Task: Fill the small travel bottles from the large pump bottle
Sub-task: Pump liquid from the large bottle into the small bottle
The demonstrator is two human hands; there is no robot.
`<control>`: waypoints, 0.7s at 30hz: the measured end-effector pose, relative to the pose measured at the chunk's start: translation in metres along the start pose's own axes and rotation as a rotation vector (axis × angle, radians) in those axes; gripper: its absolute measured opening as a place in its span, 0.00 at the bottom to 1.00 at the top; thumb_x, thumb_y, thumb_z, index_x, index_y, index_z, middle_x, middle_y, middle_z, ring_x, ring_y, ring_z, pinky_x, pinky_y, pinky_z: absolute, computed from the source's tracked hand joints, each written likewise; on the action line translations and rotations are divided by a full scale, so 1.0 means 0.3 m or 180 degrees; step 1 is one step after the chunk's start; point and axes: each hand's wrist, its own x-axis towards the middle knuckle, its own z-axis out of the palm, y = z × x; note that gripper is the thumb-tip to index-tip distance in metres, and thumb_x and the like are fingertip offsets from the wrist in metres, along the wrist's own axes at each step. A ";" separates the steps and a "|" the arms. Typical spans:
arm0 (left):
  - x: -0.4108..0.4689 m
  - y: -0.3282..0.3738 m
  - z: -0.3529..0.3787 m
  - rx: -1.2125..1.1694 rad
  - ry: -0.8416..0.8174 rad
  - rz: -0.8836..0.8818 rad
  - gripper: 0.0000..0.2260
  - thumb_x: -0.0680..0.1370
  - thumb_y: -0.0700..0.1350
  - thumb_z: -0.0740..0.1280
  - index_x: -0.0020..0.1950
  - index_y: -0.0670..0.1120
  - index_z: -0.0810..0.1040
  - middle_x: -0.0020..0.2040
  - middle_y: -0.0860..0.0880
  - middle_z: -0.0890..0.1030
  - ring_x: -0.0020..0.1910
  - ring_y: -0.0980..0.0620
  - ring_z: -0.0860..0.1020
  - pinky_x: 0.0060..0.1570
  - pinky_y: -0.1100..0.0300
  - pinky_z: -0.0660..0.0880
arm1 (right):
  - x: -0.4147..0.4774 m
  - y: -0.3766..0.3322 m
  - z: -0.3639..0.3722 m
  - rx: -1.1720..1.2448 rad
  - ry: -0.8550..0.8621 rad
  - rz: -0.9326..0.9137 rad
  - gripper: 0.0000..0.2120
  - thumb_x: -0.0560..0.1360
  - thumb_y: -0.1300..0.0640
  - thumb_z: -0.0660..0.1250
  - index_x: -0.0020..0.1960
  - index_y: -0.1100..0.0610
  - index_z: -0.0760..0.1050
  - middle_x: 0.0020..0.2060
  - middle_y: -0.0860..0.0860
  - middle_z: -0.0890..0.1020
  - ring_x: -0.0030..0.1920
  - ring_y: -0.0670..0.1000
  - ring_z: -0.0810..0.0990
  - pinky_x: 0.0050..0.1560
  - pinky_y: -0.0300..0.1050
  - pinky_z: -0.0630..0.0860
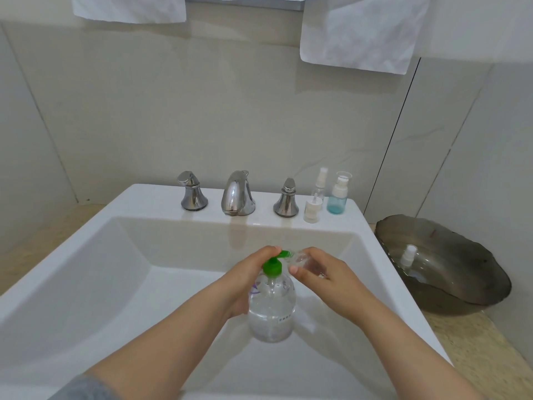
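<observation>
My right hand (326, 275) grasps a small clear travel bottle (305, 259), fingers and thumb curled round it, tipped on its side so its mouth meets the green pump (272, 265). My left hand (251, 272) wraps the neck of the large pump bottle (272, 310) from the far side, with fingertips over the pump head, ready to press. The big bottle hangs over the sink (372, 235) basin and looks well over half full of clear liquid. I cannot tell how much has gone into the little bottle; it looks close to empty, so I judge this one is only starting. Farther out, on the sink ledge right of the faucet (238, 193), stand a clear spray bottle (319, 183), a white pump top (312, 210) in front of it, and a capped blue bottle (337, 197) with some liquid low in it. A white spray top (408, 255) lies in the grey bowl (461, 246) beside the sink, likely this bottle's own. So I reckon most of the filling is ahead, then recapping.
</observation>
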 end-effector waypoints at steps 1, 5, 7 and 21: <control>-0.002 0.000 0.000 -0.0023 0.0009 0.0035 0.28 0.69 0.62 0.72 0.63 0.48 0.82 0.60 0.42 0.85 0.57 0.43 0.84 0.55 0.51 0.79 | -0.001 0.001 0.000 -0.0019 -0.0011 0.0020 0.12 0.75 0.39 0.66 0.53 0.44 0.75 0.44 0.48 0.80 0.46 0.47 0.78 0.51 0.46 0.75; -0.026 0.004 0.009 -0.0097 -0.0003 0.0153 0.18 0.80 0.56 0.66 0.63 0.47 0.82 0.56 0.43 0.86 0.50 0.45 0.84 0.43 0.56 0.80 | -0.006 -0.004 0.000 0.0004 0.0012 0.0063 0.12 0.75 0.40 0.67 0.54 0.44 0.75 0.44 0.48 0.80 0.45 0.45 0.77 0.48 0.42 0.74; -0.035 0.000 0.017 -0.0006 0.0124 0.0239 0.17 0.81 0.57 0.64 0.61 0.48 0.83 0.57 0.43 0.86 0.51 0.46 0.84 0.45 0.56 0.79 | -0.006 -0.009 0.003 0.0046 -0.0006 0.0070 0.12 0.75 0.40 0.67 0.54 0.44 0.75 0.44 0.48 0.80 0.44 0.45 0.77 0.47 0.40 0.73; -0.009 0.004 0.007 0.0303 -0.0044 0.0242 0.33 0.63 0.71 0.69 0.62 0.54 0.82 0.61 0.46 0.84 0.60 0.46 0.82 0.64 0.49 0.76 | 0.003 -0.010 0.003 0.0254 0.0156 -0.0036 0.13 0.73 0.40 0.68 0.55 0.44 0.76 0.46 0.47 0.82 0.50 0.45 0.79 0.55 0.43 0.76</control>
